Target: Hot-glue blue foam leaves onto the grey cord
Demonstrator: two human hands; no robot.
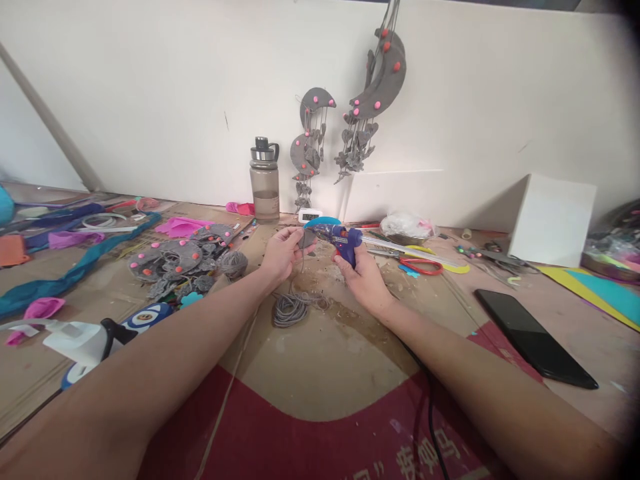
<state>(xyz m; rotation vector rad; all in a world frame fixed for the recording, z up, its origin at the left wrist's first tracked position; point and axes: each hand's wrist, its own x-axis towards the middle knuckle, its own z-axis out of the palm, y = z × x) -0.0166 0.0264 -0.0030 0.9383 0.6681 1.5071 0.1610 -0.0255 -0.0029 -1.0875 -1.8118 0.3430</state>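
Observation:
My right hand (369, 279) is wrapped round the handle of a blue glue gun (345, 243), with a clear glue stick (395, 245) jutting from its back end. The nozzle points left at a small grey felt piece (306, 239), which my left hand (284, 253) pinches between its fingers. A grey cord runs down from that piece toward a coil of grey cord (290, 310) lying on the cardboard. Whether the nozzle touches the felt I cannot tell. Left of my left hand sits a ball of grey yarn (233, 264).
Grey felt shapes with pink and orange dots (170, 260) lie at the left, near a white plug (75, 343) on a power strip. A water bottle (265, 183) stands behind. Red-handled scissors (423, 265) and a phone (533, 337) are at the right. A black cable (431, 400) crosses the front.

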